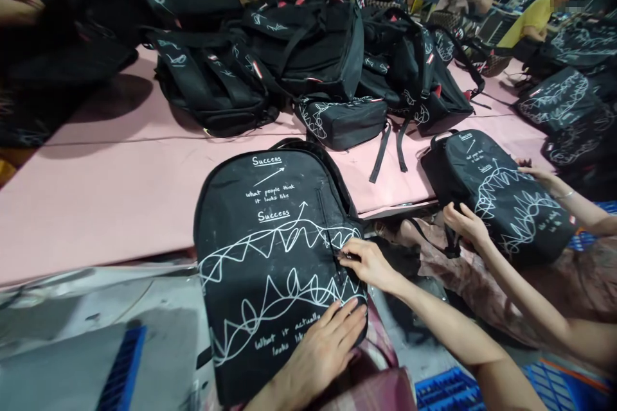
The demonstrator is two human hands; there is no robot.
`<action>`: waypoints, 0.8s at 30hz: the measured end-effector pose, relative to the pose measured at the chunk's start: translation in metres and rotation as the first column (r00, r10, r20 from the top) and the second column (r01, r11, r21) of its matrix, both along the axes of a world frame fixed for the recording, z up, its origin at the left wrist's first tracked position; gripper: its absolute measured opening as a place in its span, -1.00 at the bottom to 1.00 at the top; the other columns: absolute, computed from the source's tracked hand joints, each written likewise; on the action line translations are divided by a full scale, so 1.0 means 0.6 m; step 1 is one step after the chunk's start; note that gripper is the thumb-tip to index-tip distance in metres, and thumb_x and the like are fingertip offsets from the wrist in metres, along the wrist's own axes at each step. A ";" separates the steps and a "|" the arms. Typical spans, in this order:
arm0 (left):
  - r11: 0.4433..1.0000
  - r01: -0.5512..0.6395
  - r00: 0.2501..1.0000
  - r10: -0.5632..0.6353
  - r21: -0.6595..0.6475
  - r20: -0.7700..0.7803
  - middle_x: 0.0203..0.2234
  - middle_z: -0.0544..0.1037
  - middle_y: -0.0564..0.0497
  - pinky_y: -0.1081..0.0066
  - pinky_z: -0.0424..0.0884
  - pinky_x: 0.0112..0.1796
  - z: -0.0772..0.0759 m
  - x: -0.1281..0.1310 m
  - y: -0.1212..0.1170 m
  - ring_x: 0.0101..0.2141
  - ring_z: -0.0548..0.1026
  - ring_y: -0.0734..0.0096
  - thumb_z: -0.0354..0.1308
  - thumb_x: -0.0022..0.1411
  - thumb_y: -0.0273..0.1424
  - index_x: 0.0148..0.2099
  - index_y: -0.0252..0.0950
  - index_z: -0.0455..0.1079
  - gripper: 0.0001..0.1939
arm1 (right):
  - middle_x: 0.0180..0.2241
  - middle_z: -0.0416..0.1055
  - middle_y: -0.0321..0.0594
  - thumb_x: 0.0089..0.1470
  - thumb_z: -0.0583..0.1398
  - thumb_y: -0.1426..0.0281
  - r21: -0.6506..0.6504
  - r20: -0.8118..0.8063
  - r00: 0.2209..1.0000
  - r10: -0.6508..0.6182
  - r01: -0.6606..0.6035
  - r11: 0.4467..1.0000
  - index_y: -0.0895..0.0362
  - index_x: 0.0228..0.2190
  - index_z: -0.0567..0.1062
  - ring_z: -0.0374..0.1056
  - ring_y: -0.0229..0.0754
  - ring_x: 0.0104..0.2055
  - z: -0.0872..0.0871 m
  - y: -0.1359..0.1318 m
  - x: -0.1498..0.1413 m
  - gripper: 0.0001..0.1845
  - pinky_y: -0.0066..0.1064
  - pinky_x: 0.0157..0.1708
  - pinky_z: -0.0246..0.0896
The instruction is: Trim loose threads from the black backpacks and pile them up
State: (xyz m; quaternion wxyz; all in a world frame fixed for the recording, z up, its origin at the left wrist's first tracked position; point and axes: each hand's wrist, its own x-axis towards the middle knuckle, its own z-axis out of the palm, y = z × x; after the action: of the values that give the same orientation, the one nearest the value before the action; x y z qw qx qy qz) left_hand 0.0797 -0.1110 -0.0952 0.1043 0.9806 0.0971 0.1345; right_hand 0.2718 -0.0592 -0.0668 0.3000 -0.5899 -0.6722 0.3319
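Note:
A black backpack (270, 257) with white hand-drawn lettering and zigzag lines leans upright before me, its lower end over my lap. My left hand (325, 340) lies with fingers stretched across its lower right front. At the slanting zipper (324, 212) on the right side of that front, my right hand (369, 263) is closed in a pinch. Something small and dark shows at those fingertips, too hidden to name.
A co-worker's hands (465, 221) hold a similar backpack (515, 199) at my right. Several black bags (308, 45) stand along the pink table (120, 199). Blue plastic crates (448, 392) sit low on the right. Other people work at the back right.

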 end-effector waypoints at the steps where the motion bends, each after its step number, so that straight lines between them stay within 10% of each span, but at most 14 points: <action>1: 1.000 0.011 1.000 -0.011 -0.004 -0.020 0.17 0.22 -0.01 0.18 0.26 0.06 -0.002 0.000 0.000 0.15 0.16 0.19 0.05 0.19 -0.42 0.16 -0.35 0.15 -0.52 | -0.39 0.40 -0.28 0.05 0.17 0.41 0.033 0.035 0.999 -0.010 0.009 0.999 0.13 -0.39 0.48 0.32 -0.27 -0.35 0.002 0.023 0.002 -0.92 -0.48 -0.32 0.15; 10: 0.996 0.016 0.997 -0.022 -0.089 -0.071 0.17 0.21 -0.04 0.15 0.23 0.09 -0.007 0.001 0.006 0.18 0.11 0.20 0.05 0.17 -0.49 0.19 -0.35 0.10 -0.47 | -0.25 0.45 -0.30 0.03 0.15 0.42 0.157 0.245 0.956 -0.163 0.127 0.979 0.07 -0.31 0.50 0.34 -0.17 -0.20 0.029 0.290 0.005 -0.85 -0.41 -0.22 0.15; 16: 0.995 0.017 0.998 -0.023 -0.094 -0.056 0.18 0.18 -0.07 0.13 0.24 0.08 -0.003 -0.003 0.022 0.19 0.08 0.15 0.09 0.16 -0.28 0.20 -0.33 0.10 -0.41 | -0.21 0.47 -0.24 0.01 0.18 0.40 0.161 -0.093 0.986 -0.139 0.153 0.975 0.11 -0.16 0.46 0.37 -0.20 -0.16 0.020 0.260 0.030 -0.71 -0.40 -0.13 0.20; 21: 0.941 -0.335 0.942 0.335 -0.036 -0.005 0.16 0.17 -0.28 -0.05 0.19 0.05 0.009 0.027 0.101 0.17 0.10 -0.04 0.11 0.13 -0.24 0.18 -0.45 0.12 -0.37 | -0.31 0.51 -0.21 0.00 0.17 0.34 0.102 -0.276 0.916 -0.291 0.329 0.939 0.16 -0.36 0.52 0.40 -0.18 -0.23 0.012 0.206 0.073 -0.81 -0.38 -0.16 0.23; 24: 0.934 -0.313 0.949 0.313 -0.170 -0.029 0.10 0.29 -0.23 -0.06 0.20 0.04 0.041 0.026 0.139 0.12 0.21 0.01 0.05 0.18 -0.24 0.13 -0.36 0.23 -0.50 | -0.37 0.50 -0.23 0.03 0.13 0.27 0.099 -0.267 0.905 -0.331 0.367 0.925 0.17 -0.48 0.51 0.39 -0.19 -0.29 0.013 0.181 0.090 -0.75 -0.41 -0.21 0.22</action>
State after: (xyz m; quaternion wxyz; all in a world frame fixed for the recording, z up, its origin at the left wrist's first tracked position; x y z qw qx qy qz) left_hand 0.0951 -0.0275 -0.0707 0.1660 0.9400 0.2633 0.1399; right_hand 0.3256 0.0492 -0.0590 0.4780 -0.6316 -0.5357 0.2926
